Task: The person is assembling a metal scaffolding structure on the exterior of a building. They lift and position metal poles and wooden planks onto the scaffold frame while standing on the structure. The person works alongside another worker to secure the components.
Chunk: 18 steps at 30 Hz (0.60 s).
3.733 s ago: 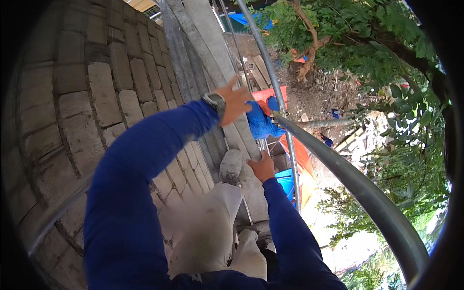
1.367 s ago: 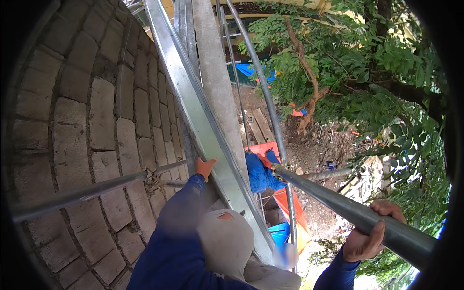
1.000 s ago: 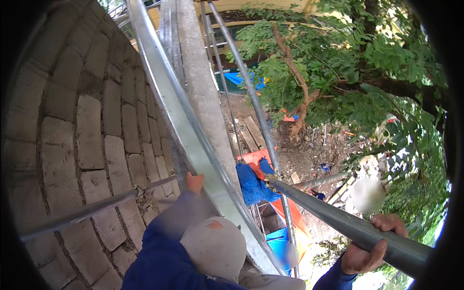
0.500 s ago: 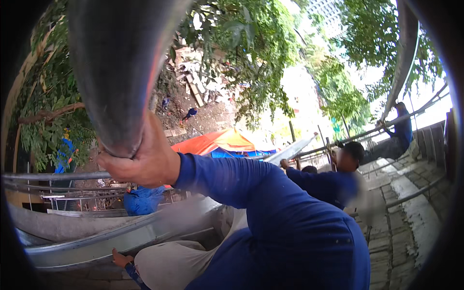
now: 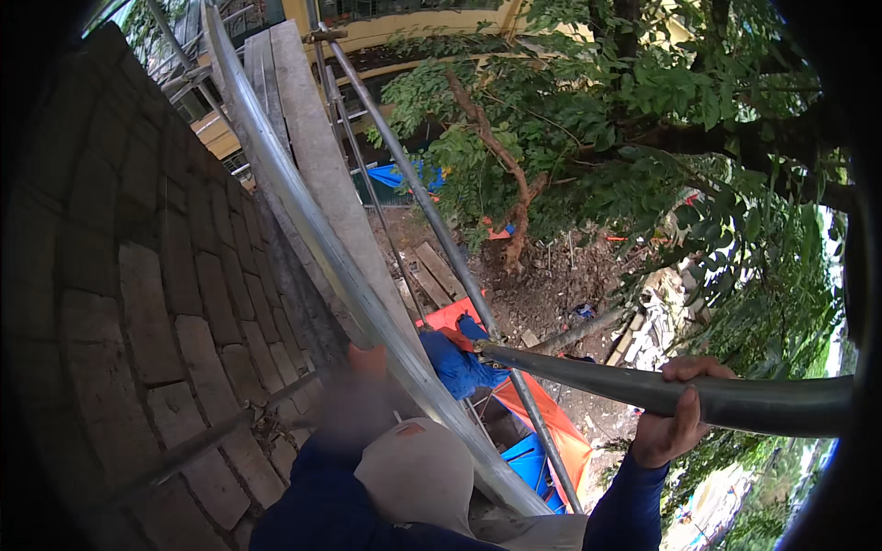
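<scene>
Dim brown-grey block wall (image 5: 152,303) flanks your blurred left hand (image 5: 367,360), whose grip can't be told, beside the long silvery metal channel (image 5: 367,308), seemingly already laid lengthwise, with what remains unclear, while your right hand (image 5: 673,430) grips a thick grey metal pipe (image 5: 588,378).

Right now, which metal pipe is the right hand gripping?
The big pipe running toward the picture's right edge; the right hand wraps it. The long sloping pipe stands apart from that hand, and another pipe is by the brickwork.
</scene>
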Each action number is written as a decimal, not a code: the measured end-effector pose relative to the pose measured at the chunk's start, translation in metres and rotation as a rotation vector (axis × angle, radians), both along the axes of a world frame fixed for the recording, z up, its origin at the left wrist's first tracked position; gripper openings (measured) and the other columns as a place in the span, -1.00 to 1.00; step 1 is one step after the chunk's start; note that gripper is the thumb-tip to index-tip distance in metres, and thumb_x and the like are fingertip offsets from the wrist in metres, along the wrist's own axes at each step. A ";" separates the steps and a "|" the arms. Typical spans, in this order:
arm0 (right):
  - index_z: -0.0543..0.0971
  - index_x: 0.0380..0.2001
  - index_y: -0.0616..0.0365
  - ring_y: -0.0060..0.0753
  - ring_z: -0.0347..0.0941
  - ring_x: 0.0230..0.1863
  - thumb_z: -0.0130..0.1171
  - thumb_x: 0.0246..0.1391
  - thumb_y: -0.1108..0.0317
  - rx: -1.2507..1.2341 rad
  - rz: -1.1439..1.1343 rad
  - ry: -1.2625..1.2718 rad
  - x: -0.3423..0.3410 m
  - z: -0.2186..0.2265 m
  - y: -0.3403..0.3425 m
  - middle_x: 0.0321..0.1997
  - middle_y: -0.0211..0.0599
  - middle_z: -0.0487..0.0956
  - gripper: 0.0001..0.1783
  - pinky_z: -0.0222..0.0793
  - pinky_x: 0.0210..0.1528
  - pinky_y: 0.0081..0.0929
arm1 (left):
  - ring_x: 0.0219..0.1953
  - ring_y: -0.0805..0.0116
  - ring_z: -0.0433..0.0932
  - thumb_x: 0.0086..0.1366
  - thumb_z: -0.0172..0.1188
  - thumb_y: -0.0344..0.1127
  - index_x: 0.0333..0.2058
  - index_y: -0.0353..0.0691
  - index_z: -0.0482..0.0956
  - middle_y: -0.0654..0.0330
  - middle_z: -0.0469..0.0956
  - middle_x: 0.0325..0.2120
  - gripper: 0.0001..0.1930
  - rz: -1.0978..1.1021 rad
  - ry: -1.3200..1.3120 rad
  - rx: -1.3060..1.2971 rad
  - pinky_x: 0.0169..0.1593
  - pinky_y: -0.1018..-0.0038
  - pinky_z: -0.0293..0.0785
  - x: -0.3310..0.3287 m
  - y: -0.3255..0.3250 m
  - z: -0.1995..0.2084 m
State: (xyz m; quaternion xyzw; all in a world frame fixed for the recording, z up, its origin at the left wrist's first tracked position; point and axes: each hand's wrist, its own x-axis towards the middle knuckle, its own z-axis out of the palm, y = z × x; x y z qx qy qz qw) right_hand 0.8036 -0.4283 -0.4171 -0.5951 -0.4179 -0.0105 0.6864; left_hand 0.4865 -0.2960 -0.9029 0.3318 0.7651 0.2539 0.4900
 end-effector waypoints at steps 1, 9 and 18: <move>0.34 0.11 0.22 -0.34 0.40 -0.27 0.25 0.17 0.12 -0.014 -0.010 -0.029 -0.002 0.002 -0.002 -0.25 -0.16 0.44 -0.44 0.39 -0.17 -0.37 | 0.37 -0.14 0.33 0.09 0.41 -0.31 0.44 -0.43 0.14 -0.23 0.25 0.38 -0.03 0.032 -0.043 0.016 0.36 0.07 0.33 0.008 0.003 0.034; 0.36 0.12 0.18 -0.37 0.29 -0.25 0.24 0.21 0.16 0.044 0.071 -0.034 0.005 -0.004 -0.001 -0.26 -0.23 0.37 -0.48 0.27 -0.12 -0.34 | 0.20 -0.09 0.51 0.09 0.33 -0.48 0.31 -0.44 0.31 -0.19 0.46 0.22 -0.24 0.179 -0.022 0.051 0.21 0.21 0.43 0.033 -0.007 0.059; 0.32 0.16 0.08 -0.39 0.31 -0.29 0.28 0.22 0.13 -0.001 0.198 -0.091 0.012 0.006 0.006 -0.27 -0.25 0.41 -0.44 0.30 -0.21 -0.38 | 0.29 -0.11 0.43 0.09 0.35 -0.40 0.38 -0.54 0.18 -0.30 0.34 0.32 -0.11 0.357 -0.171 0.004 0.31 0.20 0.37 0.013 0.102 -0.035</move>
